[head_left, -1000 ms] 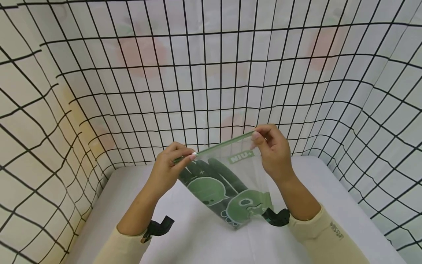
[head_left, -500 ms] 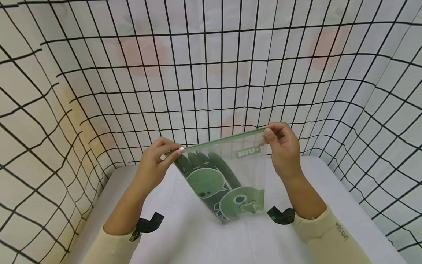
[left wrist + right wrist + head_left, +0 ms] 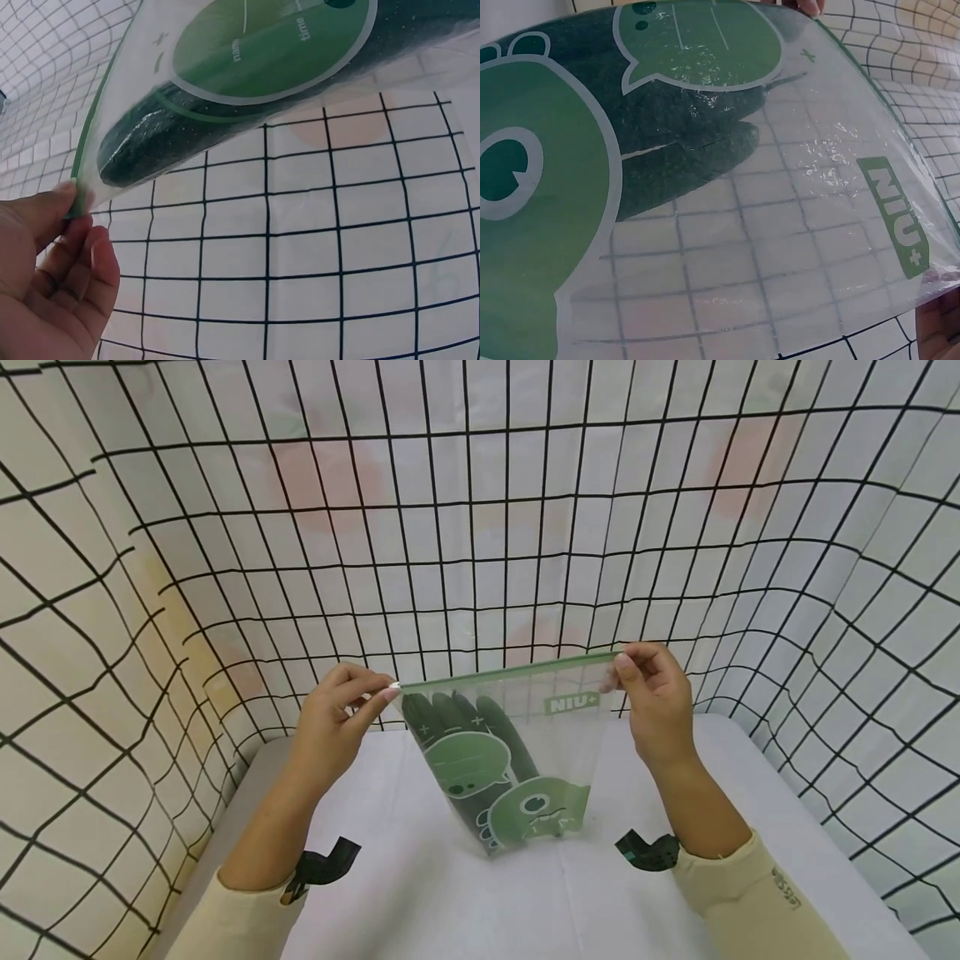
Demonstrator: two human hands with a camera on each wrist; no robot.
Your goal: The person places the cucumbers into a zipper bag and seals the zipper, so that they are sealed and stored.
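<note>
A clear zip bag (image 3: 555,743) with a green cartoon print hangs upright between both hands, its green zip strip (image 3: 510,674) stretched along the top. Inside lie several dark green cucumbers (image 3: 142,142), gathered toward the left side of the bag and slanting down. My left hand (image 3: 330,722) pinches the strip's left end, where a small white piece (image 3: 395,686) shows at the fingertips. At the opposite corner my right hand (image 3: 660,710) pinches the strip between thumb and fingers. Only a little of that hand shows at the lower right edge of the right wrist view.
A white-covered table (image 3: 375,860) lies below the bag. White cloth with a black grid (image 3: 480,527) rises at the back and both sides. Black straps with tabs (image 3: 330,864) sit at both wrists, by the cream sleeves.
The hands have moved apart, the left one leftward and slightly up, the right one rightward. The bag's top edge is longer between them and more level; its bottom has shifted left.
</note>
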